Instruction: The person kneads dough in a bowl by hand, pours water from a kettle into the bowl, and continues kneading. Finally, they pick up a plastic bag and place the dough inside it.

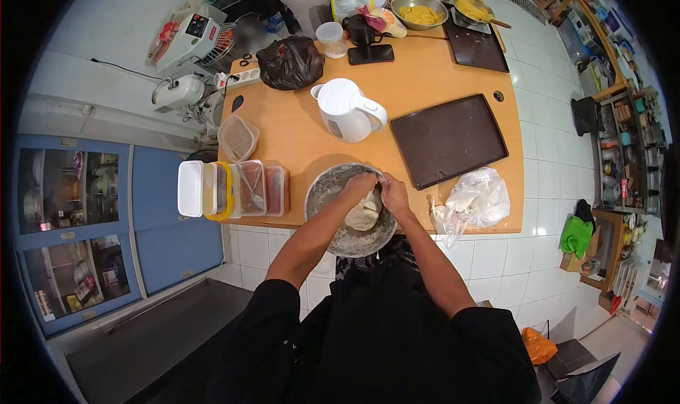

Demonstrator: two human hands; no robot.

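Note:
A round metal bowl (316,200), its inside smeared with flour and batter, sits at the table's front edge close to my body. In it lies a lump of pale dough (363,217). My left hand (363,185) reaches into the bowl with its fingers curled in at the dough's far side; the fingertips are hidden. At the right rim, my right hand (394,193) is closed on the bowl's edge. Beyond the bowl a white electric kettle (345,110) stands upright.
A dark baking tray (450,142) and a white plastic bag (480,197) lie to the right. Plastic containers (248,188) line the left edge. A black bag (290,62), a jar (331,40) and pans of yellow food (419,14) stand farther back. A person (303,0) stands at the far side.

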